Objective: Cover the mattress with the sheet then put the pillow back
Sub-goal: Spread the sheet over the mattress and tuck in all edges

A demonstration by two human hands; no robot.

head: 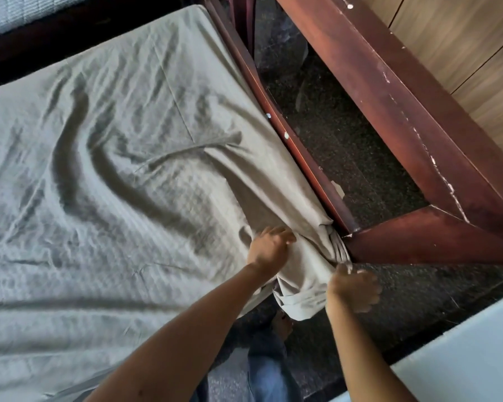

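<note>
A grey-beige sheet (122,158) lies wrinkled over the mattress and covers all of it that shows. At the bed's near right corner the sheet bunches and hangs down over the edge. My left hand (269,248) rests on top of that corner with its fingers bent onto the cloth. My right hand (353,288) grips the hanging bunch of sheet beside the wooden frame; the hand is blurred. No pillow is in view.
A dark red wooden bed frame (308,166) runs along the mattress's right side. A second wooden frame (404,111) stands just beyond it, with dark speckled floor (346,146) between. A pale surface (462,358) fills the lower right corner. My legs and a foot show below the hanging cloth.
</note>
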